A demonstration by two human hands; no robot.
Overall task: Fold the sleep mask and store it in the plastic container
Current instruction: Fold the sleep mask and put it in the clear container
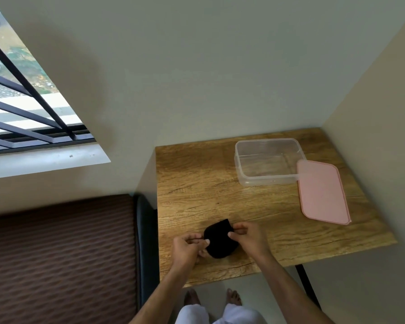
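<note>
A black sleep mask (220, 242) lies bunched into a compact folded shape on the wooden table (197, 190), near its front edge. My left hand (188, 247) pinches the mask's left side between thumb and fingers. My right hand (249, 237) pinches its upper right corner. The clear plastic container (241, 164) stands open and empty at the back of the table, well beyond both hands. Its pink lid (323, 192) lies flat to the right, one end overlapping the container's near right corner.
Walls close the table in at the back and right. A brown ribbed mattress (61, 258) with a dark edge lies to the left, below a barred window (21, 101). My bare feet show under the table's front edge, beside a black table leg (306, 284).
</note>
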